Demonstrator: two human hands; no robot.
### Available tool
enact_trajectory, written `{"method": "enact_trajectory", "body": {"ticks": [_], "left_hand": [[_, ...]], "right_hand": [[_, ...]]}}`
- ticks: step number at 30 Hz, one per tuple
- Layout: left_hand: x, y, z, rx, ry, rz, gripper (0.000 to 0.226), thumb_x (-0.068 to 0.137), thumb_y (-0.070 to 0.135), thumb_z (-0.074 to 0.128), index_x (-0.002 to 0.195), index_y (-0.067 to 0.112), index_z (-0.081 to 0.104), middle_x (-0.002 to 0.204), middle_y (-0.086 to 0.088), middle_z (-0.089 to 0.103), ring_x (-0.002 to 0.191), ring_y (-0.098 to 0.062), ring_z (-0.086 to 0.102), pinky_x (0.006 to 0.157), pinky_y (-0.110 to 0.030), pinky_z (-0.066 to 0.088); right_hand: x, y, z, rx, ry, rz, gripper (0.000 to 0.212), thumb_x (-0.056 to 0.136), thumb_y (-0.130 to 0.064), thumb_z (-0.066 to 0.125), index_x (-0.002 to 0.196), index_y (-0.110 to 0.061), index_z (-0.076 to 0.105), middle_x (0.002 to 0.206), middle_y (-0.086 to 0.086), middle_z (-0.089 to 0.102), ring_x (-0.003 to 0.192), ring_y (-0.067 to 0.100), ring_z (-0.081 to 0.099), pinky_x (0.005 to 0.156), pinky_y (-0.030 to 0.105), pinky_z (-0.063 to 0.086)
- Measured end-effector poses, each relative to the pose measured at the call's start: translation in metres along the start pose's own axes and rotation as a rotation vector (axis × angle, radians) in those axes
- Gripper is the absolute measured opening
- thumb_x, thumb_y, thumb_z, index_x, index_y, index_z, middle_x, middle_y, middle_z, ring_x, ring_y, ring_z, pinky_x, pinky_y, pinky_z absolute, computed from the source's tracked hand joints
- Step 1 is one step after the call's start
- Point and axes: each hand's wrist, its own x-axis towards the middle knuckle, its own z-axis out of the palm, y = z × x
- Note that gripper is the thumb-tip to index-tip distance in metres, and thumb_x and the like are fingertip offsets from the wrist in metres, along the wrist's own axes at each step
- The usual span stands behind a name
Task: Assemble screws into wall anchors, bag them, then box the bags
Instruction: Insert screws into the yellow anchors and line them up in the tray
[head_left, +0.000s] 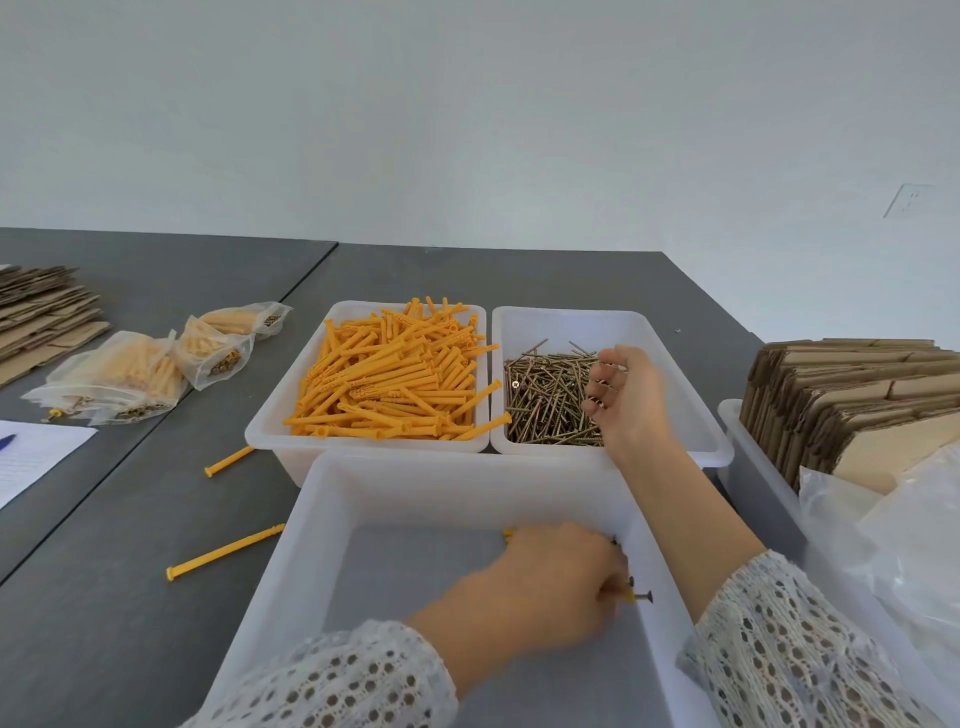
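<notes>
Three translucent bins (291, 457) sit on the grey table (130, 519) ahead of me. I see orange wall anchors (395, 379) filling the far-left bin and brass screws (550, 400) in the far-right one. My right hand (631, 400) hovers over the screws, fingers curled around several of them. My left hand (556, 587) is inside the near bin (322, 519), pinching an assembled anchor (636, 596) with its screw head protruding right; its fingers are blurred. Two loose anchors (226, 552) lie on the table left of the bins. Filled bags (130, 374) rest farther left, beside flat cardboard (41, 312).
</notes>
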Motion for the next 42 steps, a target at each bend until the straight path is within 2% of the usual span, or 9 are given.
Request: {"method": "enact_trajectory", "body": {"ticks": [5, 16, 22, 25, 28, 32, 35, 38, 42], "left_hand": [[0.012, 0.004, 0.012, 0.243, 0.085, 0.02, 0.013, 0.097, 0.016, 0.051, 0.105, 0.014, 0.061, 0.105, -0.006, 0.059, 0.095, -0.029, 0.057, 0.049, -0.027, 0.014], [0.014, -0.001, 0.015, 0.253, 0.184, 0.076, 0.015, 0.098, 0.024, 0.05, 0.107, 0.012, 0.053, 0.096, -0.007, 0.05, 0.088, -0.03, 0.053, 0.049, -0.029, 0.015], [0.01, 0.003, 0.008, 0.238, 0.203, 0.075, 0.021, 0.098, 0.033, 0.052, 0.105, 0.013, 0.052, 0.089, -0.002, 0.042, 0.081, -0.025, 0.049, 0.052, -0.029, 0.021], [0.011, 0.003, -0.006, 0.213, 0.302, 0.109, 0.027, 0.098, 0.037, 0.052, 0.096, 0.012, 0.062, 0.095, -0.005, 0.062, 0.081, -0.027, 0.057, 0.059, -0.031, 0.031], [0.009, -0.004, -0.022, 0.246, 0.467, 0.124, 0.031, 0.095, 0.032, 0.049, 0.079, 0.014, 0.068, 0.078, -0.003, 0.067, 0.07, -0.024, 0.059, 0.054, -0.029, 0.03], [0.001, -0.028, -0.049, 0.167, 0.603, 0.109, 0.034, 0.094, 0.029, 0.05, 0.062, 0.019, 0.053, 0.06, 0.003, 0.052, 0.055, -0.012, 0.046, 0.048, -0.029, 0.035], [-0.001, -0.047, -0.068, 0.118, 0.835, 0.014, 0.035, 0.095, 0.023, 0.051, 0.06, 0.02, 0.044, 0.058, 0.006, 0.041, 0.055, -0.011, 0.037, 0.047, -0.027, 0.026], [-0.006, -0.069, -0.078, 0.222, 0.937, -0.187, 0.02, 0.095, 0.025, 0.052, 0.076, 0.022, 0.058, 0.076, 0.01, 0.053, 0.077, -0.013, 0.046, 0.053, -0.025, 0.035], [-0.012, -0.1, -0.076, 0.332, 0.685, -0.596, 0.034, 0.094, 0.037, 0.051, 0.125, 0.023, 0.054, 0.13, -0.004, 0.049, 0.121, -0.027, 0.043, 0.088, -0.039, 0.044]], "right_hand": [[0.001, 0.003, 0.005, -0.147, 0.031, -0.142, 0.018, 0.092, -0.01, 0.046, 0.081, -0.011, 0.061, 0.057, -0.004, 0.055, 0.048, 0.011, 0.044, 0.043, 0.022, 0.037], [0.001, 0.01, 0.007, -0.333, 0.033, -0.252, 0.024, 0.093, -0.006, 0.041, 0.077, -0.01, 0.06, 0.059, 0.0, 0.053, 0.051, 0.013, 0.043, 0.048, 0.025, 0.036], [0.006, 0.024, 0.002, -0.947, 0.069, -0.481, 0.021, 0.095, -0.011, 0.045, 0.083, -0.002, 0.059, 0.068, 0.006, 0.052, 0.065, 0.02, 0.045, 0.058, 0.031, 0.037], [0.01, 0.025, 0.0, -1.16, -0.029, -0.428, 0.015, 0.093, -0.015, 0.047, 0.084, -0.007, 0.057, 0.088, 0.013, 0.06, 0.09, 0.03, 0.054, 0.076, 0.039, 0.048], [0.009, 0.026, 0.001, -1.431, -0.126, -0.299, 0.025, 0.095, -0.027, 0.046, 0.105, -0.009, 0.06, 0.119, 0.019, 0.057, 0.115, 0.039, 0.049, 0.097, 0.049, 0.046], [0.008, 0.026, 0.007, -1.66, -0.157, -0.22, 0.033, 0.095, -0.031, 0.046, 0.123, -0.015, 0.053, 0.134, 0.016, 0.042, 0.122, 0.037, 0.041, 0.095, 0.047, 0.043], [0.007, 0.027, 0.008, -1.724, -0.147, -0.189, 0.036, 0.094, -0.033, 0.047, 0.123, -0.012, 0.05, 0.137, 0.017, 0.039, 0.125, 0.039, 0.039, 0.092, 0.047, 0.04], [0.007, 0.028, 0.01, -1.742, -0.167, -0.155, 0.044, 0.097, -0.038, 0.041, 0.131, -0.01, 0.048, 0.145, 0.017, 0.031, 0.122, 0.04, 0.044, 0.09, 0.046, 0.04], [0.007, 0.027, 0.013, -1.788, -0.216, -0.1, 0.043, 0.099, -0.038, 0.037, 0.129, -0.01, 0.05, 0.145, 0.018, 0.034, 0.116, 0.038, 0.05, 0.08, 0.041, 0.036]]}}
